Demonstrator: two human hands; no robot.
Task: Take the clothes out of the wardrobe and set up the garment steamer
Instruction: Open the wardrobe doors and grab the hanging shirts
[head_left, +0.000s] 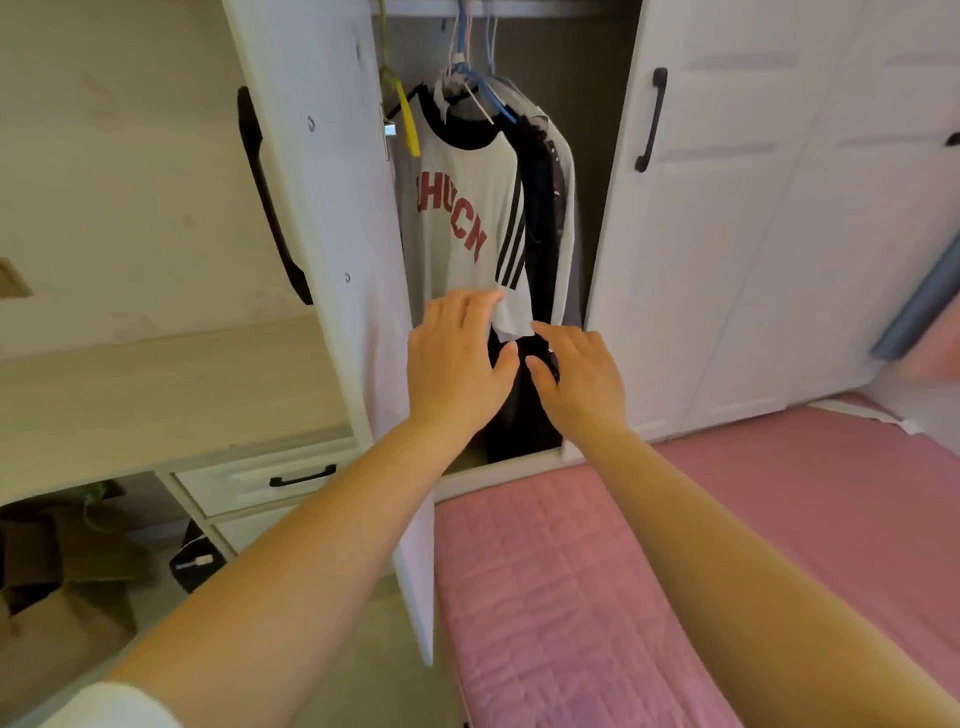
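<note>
A white T-shirt (465, 218) with a black collar, red letters and black sleeve stripes hangs on a hanger inside the open wardrobe (602, 218). Behind it hangs a dark garment (540, 197) under a clear plastic cover. My left hand (454, 358) reaches in with straight fingers that touch the shirt's lower hem. My right hand (582, 376) is beside it, fingers spread and relaxed, in front of the dark garment's lower part. Neither hand holds anything. No garment steamer is in view.
The wardrobe's left door (332, 249) stands open toward me, edge-on between my arms and a pale desk (156, 389) with drawers. A bed with a pink quilt (597, 571) lies under my right arm. Several hangers (467, 88), one yellow, hang at the top.
</note>
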